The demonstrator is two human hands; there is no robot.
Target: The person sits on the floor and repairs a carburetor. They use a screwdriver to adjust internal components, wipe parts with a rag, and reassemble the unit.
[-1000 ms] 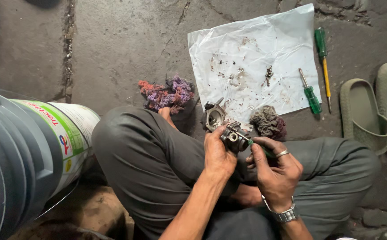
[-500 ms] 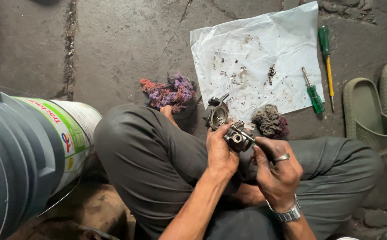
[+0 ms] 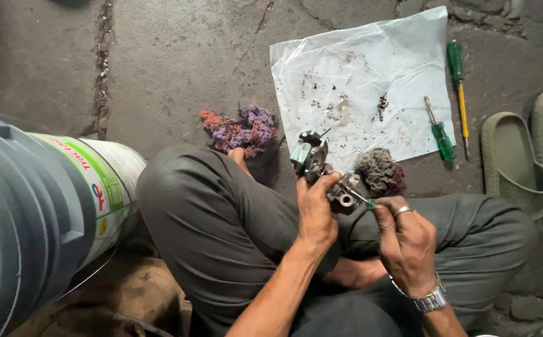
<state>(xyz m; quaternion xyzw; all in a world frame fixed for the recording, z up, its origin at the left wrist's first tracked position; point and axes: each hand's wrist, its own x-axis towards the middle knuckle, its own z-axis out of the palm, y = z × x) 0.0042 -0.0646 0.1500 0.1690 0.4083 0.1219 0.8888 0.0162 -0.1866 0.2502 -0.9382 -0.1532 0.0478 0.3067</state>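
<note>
My left hand [image 3: 316,211] grips a small dirty metal carburetor-like part [image 3: 324,175] above my lap. My right hand [image 3: 406,240], with a ring and a wristwatch, pinches a thin green-handled tool [image 3: 365,201] whose tip touches the part's lower right side. A dark greasy rag ball [image 3: 381,171] lies on the floor just beyond the part. I sit with bent legs in grey trousers.
A crumpled white plastic sheet [image 3: 359,68] with grit and a small metal piece [image 3: 382,101] lies ahead. Two green screwdrivers [image 3: 440,134] [image 3: 459,81] sit at its right edge, green sandals [image 3: 518,159] farther right. A purple-red rag [image 3: 240,128] is left; a grey bucket [image 3: 40,206] stands beside me.
Both hands and the metal part have shifted slightly right and down. The part is turned a little in my left hand, while the right hand keeps the thin tool against it.
</note>
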